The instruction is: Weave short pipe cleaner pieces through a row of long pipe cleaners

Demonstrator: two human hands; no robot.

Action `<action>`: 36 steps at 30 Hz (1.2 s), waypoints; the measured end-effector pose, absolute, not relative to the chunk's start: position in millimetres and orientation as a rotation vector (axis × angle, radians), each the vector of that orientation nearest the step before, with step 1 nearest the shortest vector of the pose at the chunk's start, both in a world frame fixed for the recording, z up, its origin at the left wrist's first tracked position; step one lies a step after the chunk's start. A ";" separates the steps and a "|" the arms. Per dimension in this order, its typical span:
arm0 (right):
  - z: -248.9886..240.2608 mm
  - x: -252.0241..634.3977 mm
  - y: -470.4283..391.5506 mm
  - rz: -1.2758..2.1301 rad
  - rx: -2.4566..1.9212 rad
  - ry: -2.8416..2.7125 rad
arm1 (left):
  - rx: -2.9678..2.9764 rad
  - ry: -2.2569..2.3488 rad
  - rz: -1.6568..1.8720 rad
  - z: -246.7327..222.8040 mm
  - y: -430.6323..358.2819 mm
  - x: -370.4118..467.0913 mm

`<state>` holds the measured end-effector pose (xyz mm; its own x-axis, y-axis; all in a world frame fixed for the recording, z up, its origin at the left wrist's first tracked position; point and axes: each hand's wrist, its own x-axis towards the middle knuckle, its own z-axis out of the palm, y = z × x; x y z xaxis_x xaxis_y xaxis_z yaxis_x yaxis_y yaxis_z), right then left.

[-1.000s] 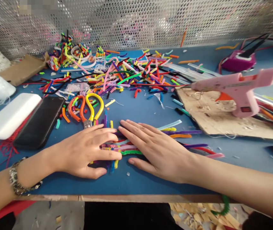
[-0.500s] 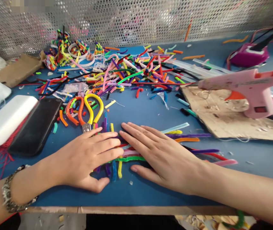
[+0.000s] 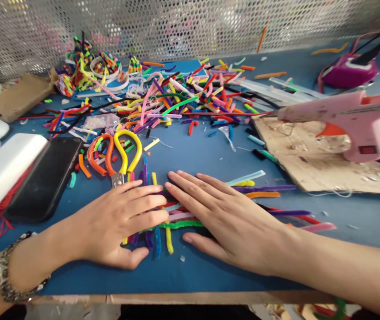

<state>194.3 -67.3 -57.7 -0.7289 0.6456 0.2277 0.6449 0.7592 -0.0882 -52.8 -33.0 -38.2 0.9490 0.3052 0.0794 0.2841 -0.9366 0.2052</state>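
My left hand (image 3: 126,222) lies flat with fingers stretched over crossed pipe cleaners, covering most of the left part. Flat over the lengthwise pipe cleaners is my right hand (image 3: 213,213), its fingertips close to those of the left. Between and below the hands show a green pipe cleaner (image 3: 183,225), a yellow one (image 3: 169,240) and a blue one (image 3: 157,242). Ends of a purple pipe cleaner (image 3: 290,213) and a pink one (image 3: 319,227) stick out right of my right hand. How the strips cross under the palms is hidden. Scissors (image 3: 118,179) with orange and yellow handles lie just beyond my left hand.
A pink glue gun (image 3: 350,115) rests on cardboard (image 3: 310,164) at right. Loose pipe cleaners (image 3: 183,95) are heaped at the back before a perforated metal screen (image 3: 176,26). A black phone (image 3: 45,178) and white power bank (image 3: 8,169) lie left. A purple device (image 3: 350,71) stands back right.
The view has shifted slightly. Both hands remain flat on the pipe cleaners, the left drawn back a touch so a little more of the crossing strips shows.
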 end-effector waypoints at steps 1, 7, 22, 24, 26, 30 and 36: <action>-56.1 194.1 -67.9 -0.045 -1.004 -2.675 | 2.919 0.428 0.179 -38.2 -31.8 -54.0; -43.1 194.9 -73.8 -0.419 -0.812 -2.536 | 3.000 0.386 0.216 -35.8 -26.8 -55.5; -38.1 200.6 -69.1 0.133 -0.854 -2.620 | 3.049 0.331 0.174 -30.1 -30.6 -52.7; -37.3 201.6 -68.8 0.135 -0.847 -2.638 | 3.047 0.322 0.190 -30.1 -31.2 -52.8; -36.7 202.3 -68.7 0.146 -0.854 -2.657 | 3.044 0.316 0.190 -30.1 -31.5 -53.3; -38.3 202.2 -67.6 0.197 -0.919 -2.600 | 3.017 0.327 0.185 -31.3 -32.7 -55.8; -40.4 201.3 -63.8 0.195 -0.915 -2.537 | 3.020 0.378 0.211 -32.6 -35.2 -56.5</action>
<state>201.3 -63.8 -40.4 -0.6876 0.6354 0.3514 0.5742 0.7721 -0.2724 -56.5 -35.2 -32.6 0.9597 0.2512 0.1255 0.2387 -0.9652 0.1070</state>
